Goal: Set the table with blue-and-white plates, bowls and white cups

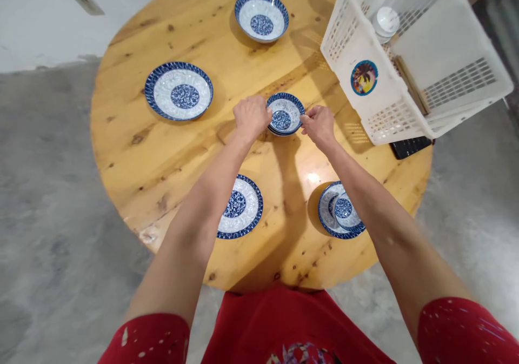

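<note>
A small stack of blue-and-white bowls (285,114) stands near the middle of the round wooden table. My left hand (253,116) closes on its left rim, with the fingertips partly hidden behind the bowl edge. On the opposite side, the fingers of my right hand (319,127) pinch the right rim. Below my right hand, a wider bowl (329,219) holds a small bowl (343,207), both partly covered by my right forearm. A blue-rimmed plate (247,220) lies on the near left, its left part behind my left forearm.
Another patterned plate (158,80) rests on the table (133,169) at left, and a deeper bowl (261,7) at the far side. A white plastic basket (344,55) occupies the right side, with small white bowls (387,22) inside. A black object (409,147) lies beside the basket.
</note>
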Demonstrator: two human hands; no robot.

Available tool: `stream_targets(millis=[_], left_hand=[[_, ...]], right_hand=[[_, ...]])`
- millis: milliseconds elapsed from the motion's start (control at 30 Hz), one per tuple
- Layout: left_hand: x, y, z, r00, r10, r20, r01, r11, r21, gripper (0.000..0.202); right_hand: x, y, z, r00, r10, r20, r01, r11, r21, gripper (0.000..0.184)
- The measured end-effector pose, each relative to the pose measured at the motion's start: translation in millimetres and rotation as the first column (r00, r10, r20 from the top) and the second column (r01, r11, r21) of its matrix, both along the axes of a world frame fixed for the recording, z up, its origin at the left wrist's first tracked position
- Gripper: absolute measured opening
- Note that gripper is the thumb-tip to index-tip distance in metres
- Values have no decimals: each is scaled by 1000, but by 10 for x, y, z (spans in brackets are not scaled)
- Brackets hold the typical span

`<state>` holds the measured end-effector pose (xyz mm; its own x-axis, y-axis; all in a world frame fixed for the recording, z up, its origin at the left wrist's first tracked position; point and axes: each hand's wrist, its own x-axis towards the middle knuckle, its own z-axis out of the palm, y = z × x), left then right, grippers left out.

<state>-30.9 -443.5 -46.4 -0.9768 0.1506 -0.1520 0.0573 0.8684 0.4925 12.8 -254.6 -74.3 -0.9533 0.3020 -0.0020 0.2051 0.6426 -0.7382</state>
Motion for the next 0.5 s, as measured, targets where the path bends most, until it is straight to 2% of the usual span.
stream_targets(millis=[100,167,200,267,333,400,500], left_hand=[[45,-22,152,997,-23,-68,21,999,-40,22],[104,-122,269,991,-31,-129,31,1000,-3,23],[153,-201,330,990,-37,-134,41,999,31,23],[319,-407,449,994,-67,-87,76,992,104,26],[582,-657,542,995,-96,-16,98,983,158,30],[916,-925,579,995,-94,32,86,978,191,32],[1430,-1309,511,989,-75,131,47,977,210,33]], right_hand=[[65,-59,157,988,-145,44,139,982,125,15],[169,-119,298,989,-133,-59,140,981,138,14],[245,-157,370,988,-117,-104,127,987,97,11],[453,-255,493,987,-27,-157,32,999,29,10],[727,-394,556,988,33,-148,-38,999,-31,10],[1032,-577,535,991,94,-94,-102,991,-89,14],[1469,-907,385,989,150,2,-148,980,-136,17]])
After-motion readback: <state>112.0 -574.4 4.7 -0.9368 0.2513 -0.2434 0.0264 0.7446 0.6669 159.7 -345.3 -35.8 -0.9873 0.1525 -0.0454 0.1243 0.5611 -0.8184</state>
